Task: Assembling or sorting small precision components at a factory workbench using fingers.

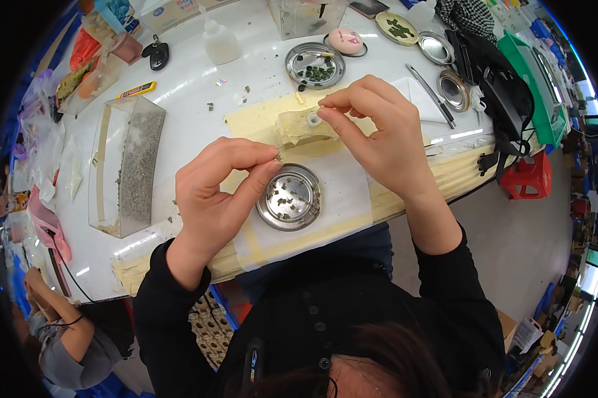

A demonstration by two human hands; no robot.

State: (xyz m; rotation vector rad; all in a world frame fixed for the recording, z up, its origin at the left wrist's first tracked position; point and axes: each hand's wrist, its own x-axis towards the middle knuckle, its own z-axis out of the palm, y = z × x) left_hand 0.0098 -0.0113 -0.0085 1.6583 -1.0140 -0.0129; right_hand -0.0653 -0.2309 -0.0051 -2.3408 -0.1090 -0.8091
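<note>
While the left hand (223,192) pinches a tiny dark piece (278,157) between thumb and forefinger, the right hand (378,129) closes its fingertips on something too small to make out, right above a small white ring (313,120). That ring sits on a pale yellow block (299,129) lying on the surface (179,86) between the two hands, just beyond the left thumb. Directly below the gap between the hands, near the left fingertips, rests a round metal dish (290,197) holding a few small dark bits; it stands on a white sheet taped down with yellowish tape (342,192). Beyond the right hand lies a second round metal dish (314,65) with more dark green pieces, and next to it a pink rounded object (346,40). To the right of the right hand, a pair of metal tweezers (429,95) lies beside an empty round tin (453,89). Well off to the left of the left hand stands a clear rectangular container (126,166) partly filled with grey granules. Farther beyond it, a white squeeze bottle (219,41) and a black key fob (158,54) rest on the surface. Another person's arm (67,338) shows at the lower left.
</note>
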